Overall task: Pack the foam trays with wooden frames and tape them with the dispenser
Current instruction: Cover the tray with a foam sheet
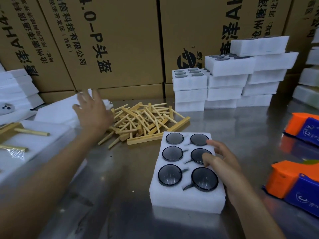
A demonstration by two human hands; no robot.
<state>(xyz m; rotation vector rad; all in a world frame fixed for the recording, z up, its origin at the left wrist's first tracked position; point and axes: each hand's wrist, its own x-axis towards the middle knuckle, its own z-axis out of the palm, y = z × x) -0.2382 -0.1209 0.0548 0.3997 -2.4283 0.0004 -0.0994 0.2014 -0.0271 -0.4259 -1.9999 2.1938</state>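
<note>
My right hand [222,163] rests flat on the foam tray [186,197] at the near middle of the worktop [120,187], fingers [208,158] loose on the foam and on one lens, gripping nothing. Tray holds six dark round lenses [172,153] in two columns, uncovered. Left hand [92,111] is up over the far left, fingers spread and empty, above the white foam sheets [57,111] and just beside the heap of wooden frames [143,121]. I read it as going for a cover sheet or a frame, can't tell which. Risks: frames are tangled, so pulling one may drag others and scatter sticks onto the open lenses; right fingertips on a lens could smear it or tip it in its pocket; tray is light foam on slick steel and may skid if the right hand lifts. Orange-and-blue packs [293,180] lie to the right; I see no clear tape dispenser. Stacked packed trays [224,87] behind
</note>
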